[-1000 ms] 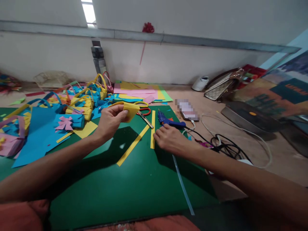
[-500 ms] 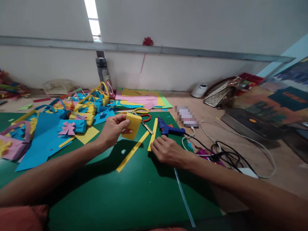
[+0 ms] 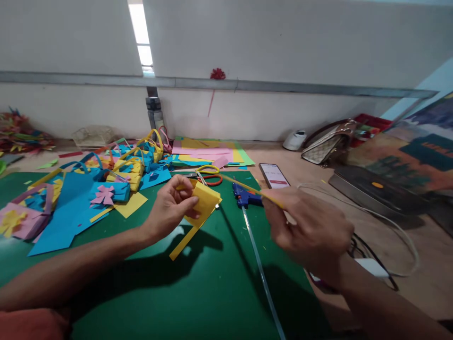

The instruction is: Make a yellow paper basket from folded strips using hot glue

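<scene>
Above the flat green mat (image 3: 198,293), a folded yellow paper piece (image 3: 205,200) is being pinched between the thumb and fingers of the left hand (image 3: 166,207). A narrow yellow paper strip (image 3: 247,187) is being gripped by the right hand (image 3: 307,226), well apart from the left, near the blue plastic glue gun (image 3: 240,194).

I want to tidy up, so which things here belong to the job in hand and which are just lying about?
Likely belongs:
folded yellow paper piece, in left hand
thin yellow paper strip, in right hand
blue plastic glue gun with long clear stick
scissors with red and yellow handles

Likely just lying about:
flat rectangular phone, screen lit
beige patterned handbag
</scene>
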Demonstrator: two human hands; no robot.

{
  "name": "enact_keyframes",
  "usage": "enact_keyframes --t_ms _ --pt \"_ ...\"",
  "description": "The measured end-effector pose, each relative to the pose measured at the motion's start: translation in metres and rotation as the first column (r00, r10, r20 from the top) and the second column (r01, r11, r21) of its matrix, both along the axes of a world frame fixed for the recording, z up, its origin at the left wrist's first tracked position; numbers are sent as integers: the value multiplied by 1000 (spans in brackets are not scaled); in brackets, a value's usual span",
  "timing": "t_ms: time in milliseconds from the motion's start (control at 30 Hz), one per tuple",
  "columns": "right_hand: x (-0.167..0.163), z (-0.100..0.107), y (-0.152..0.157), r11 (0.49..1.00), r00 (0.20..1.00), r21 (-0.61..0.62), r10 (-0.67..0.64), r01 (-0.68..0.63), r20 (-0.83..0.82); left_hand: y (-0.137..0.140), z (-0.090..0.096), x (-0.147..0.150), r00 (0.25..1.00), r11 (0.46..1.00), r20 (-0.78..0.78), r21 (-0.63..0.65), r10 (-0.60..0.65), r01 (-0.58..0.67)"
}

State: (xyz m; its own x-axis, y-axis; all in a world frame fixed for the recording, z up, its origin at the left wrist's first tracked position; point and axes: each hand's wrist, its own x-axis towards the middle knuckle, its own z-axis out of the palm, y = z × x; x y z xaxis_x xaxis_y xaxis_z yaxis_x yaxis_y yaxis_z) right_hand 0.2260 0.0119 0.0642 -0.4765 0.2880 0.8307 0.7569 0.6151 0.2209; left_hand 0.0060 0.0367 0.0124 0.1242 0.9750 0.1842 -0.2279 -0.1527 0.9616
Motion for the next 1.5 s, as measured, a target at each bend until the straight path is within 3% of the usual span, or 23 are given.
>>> enact_keyframes --t_ms 167,267,367,467,567,700,800,1000,1133,1233,1300,1400,1433,1500 --pt "-5 -12 -10 987 940 108 80 -122 333 -6 0 2 999 996 15 82 -30 29" --pt "-9 -21 -10 980 931 143 76 -135 358 -8 -1 4 998 995 16 87 -57 55" --pt "-12 -27 -7 977 931 150 90 -151 353 -9 -2 5 1000 999 -13 55 -1 1" --pt "-12 -31 -5 975 938 71 178 -208 298 -11 0 7 998 1000 -51 21 23 -22" --pt "-14 -37 -5 956 949 -68 292 -286 117 -14 2 10 998 1000 -49 -18 -26 25" --pt "-17 -44 -3 940 949 -146 296 -309 -108 -20 1 11 997 999 -77 -39 -21 18" --pt "-16 -46 0 962 962 -61 269 -267 34 -22 2 12 988 998 -156 -56 7 -16" --pt "-13 -43 0 975 945 115 152 -192 290 -25 7 12 924 984 -342 -111 -172 142" --pt "-16 -46 0 976 929 135 114 -171 352 -28 7 13 903 967 -354 -160 -242 196" --pt "-19 -47 0 974 926 101 156 -201 344 -29 7 14 903 956 -328 -191 -278 224" --pt "-21 -47 -2 971 944 12 227 -237 240 -29 8 14 903 961 -339 -172 -263 215" --pt "-22 -43 -3 931 963 -265 214 -251 -162 -28 7 12 890 982 -415 -98 -190 164" --pt "-21 -41 -3 882 935 -383 155 -276 -318 -27 6 11 879 986 -448 -65 -164 151" --pt "-21 -38 -1 702 826 -584 11 -408 -563 -25 4 10 850 988 -508 -10 -136 152"
